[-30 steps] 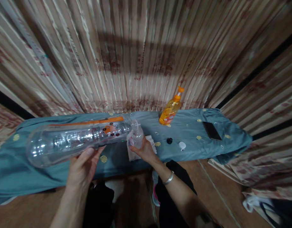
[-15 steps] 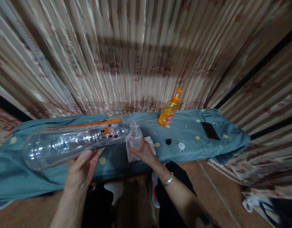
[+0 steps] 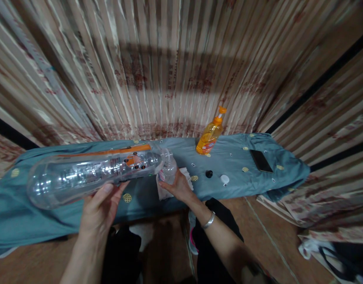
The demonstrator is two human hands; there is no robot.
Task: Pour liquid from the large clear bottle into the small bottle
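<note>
Likely light and slippery, the big bottle (best held mid-body) rests in the left hand, its right end perhaps touching the small bottle the right hand grips.

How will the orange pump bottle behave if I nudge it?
The pump bottle would likely tip if pushed high, as it stands tall with a pump head on top. A low push might slide it instead, since amber liquid appears to sit in its lower part.
</note>
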